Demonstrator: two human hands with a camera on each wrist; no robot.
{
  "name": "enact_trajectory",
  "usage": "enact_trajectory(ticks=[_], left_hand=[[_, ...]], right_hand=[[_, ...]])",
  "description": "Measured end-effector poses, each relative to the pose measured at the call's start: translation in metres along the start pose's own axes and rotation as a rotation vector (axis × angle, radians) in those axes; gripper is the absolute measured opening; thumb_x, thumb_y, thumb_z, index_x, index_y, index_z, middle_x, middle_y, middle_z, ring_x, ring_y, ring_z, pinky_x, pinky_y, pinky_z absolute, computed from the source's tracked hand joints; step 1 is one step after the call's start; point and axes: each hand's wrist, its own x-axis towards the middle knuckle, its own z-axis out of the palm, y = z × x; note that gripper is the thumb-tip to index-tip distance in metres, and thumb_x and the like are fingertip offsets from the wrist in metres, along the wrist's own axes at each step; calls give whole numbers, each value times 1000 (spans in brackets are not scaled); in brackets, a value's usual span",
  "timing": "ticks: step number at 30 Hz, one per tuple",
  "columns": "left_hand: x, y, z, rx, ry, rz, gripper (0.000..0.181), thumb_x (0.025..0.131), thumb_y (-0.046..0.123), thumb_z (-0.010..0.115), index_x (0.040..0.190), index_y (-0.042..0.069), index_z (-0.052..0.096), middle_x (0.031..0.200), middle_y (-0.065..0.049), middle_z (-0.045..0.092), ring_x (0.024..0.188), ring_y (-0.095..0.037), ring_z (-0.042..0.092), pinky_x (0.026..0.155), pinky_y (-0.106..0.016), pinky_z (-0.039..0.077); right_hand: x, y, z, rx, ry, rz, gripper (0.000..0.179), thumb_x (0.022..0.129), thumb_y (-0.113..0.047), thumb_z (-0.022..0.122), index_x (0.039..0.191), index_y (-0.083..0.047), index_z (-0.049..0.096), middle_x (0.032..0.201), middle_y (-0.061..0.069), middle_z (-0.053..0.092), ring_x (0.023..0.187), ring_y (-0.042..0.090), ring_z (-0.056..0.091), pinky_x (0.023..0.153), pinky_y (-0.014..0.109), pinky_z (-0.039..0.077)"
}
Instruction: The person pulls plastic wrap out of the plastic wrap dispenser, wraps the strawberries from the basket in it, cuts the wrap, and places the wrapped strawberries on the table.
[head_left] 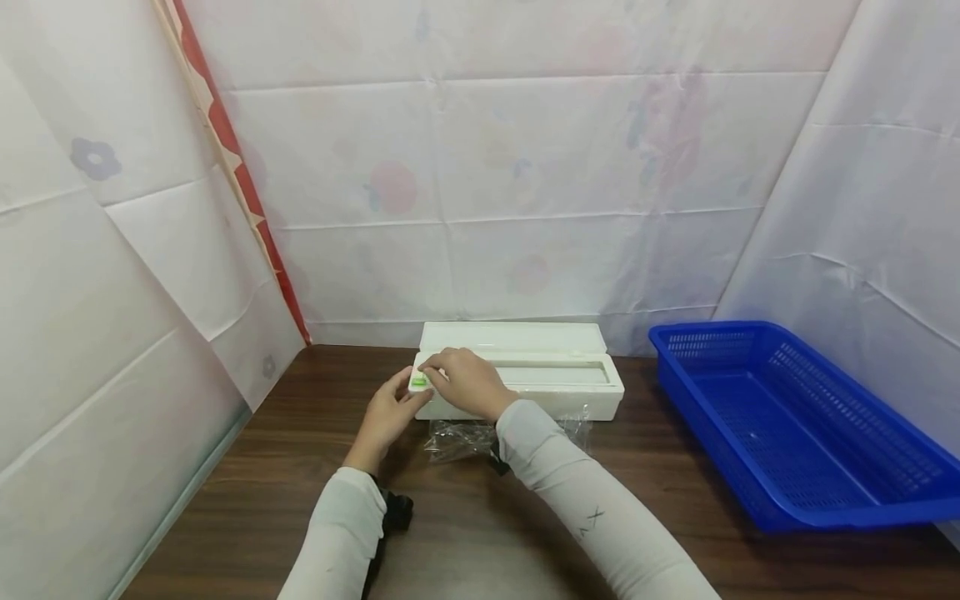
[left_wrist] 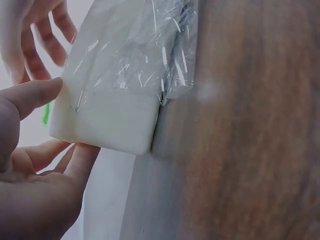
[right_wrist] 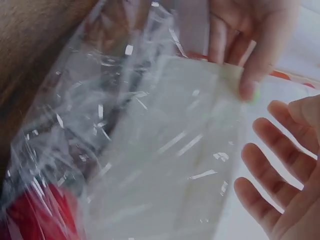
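Note:
A long white cling film box (head_left: 558, 404) stands on the table with its lid (head_left: 513, 337) tipped back. Clear film (head_left: 457, 440) hangs crumpled down its front. My left hand (head_left: 386, 421) grips the box's left end; in the left wrist view its thumb lies along the front edge (left_wrist: 102, 120) and its fingers are at the end face. A small green slider (head_left: 418, 380) sits at that end on top. Over the same end is my right hand (head_left: 468, 383), fingertips right by the slider. In the right wrist view its fingers (right_wrist: 272, 172) are loosely bent beside the box.
A blue perforated basket (head_left: 750, 467) stands at the right of the brown wooden table (head_left: 270, 467). Patterned white sheets (head_left: 525, 167) enclose the back and sides. Something red (right_wrist: 45, 215) shows behind the film at the lower left of the right wrist view.

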Motion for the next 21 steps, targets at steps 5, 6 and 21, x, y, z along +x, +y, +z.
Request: enact_trajectory(ticks=[5, 6, 21], left_hand=[[1, 2, 0, -51, -9, -14, 79, 86, 31, 67, 147, 7, 23, 144, -19, 36, 127, -28, 38, 103, -45, 39], [1, 2, 0, -57, -9, -12, 81, 85, 31, 68, 147, 7, 21, 145, -19, 35, 127, -28, 38, 102, -46, 39], [1, 11, 9, 110, 234, 224, 52, 84, 21, 69, 131, 12, 50, 127, -18, 43, 112, -28, 45, 88, -46, 49]], right_hand=[[-8, 8, -16, 63, 10, 33, 30, 99, -34, 44, 113, -19, 67, 109, -4, 66, 86, 6, 58, 75, 33, 54], [-10, 11, -20, 71, 12, 34, 30, 99, -33, 44, 114, -19, 66, 110, -4, 66, 86, 6, 58, 75, 34, 54], [-60, 46, -55, 159, 174, 81, 21, 97, -27, 49, 106, -25, 68, 105, -11, 66, 82, 1, 54, 68, 30, 51]])
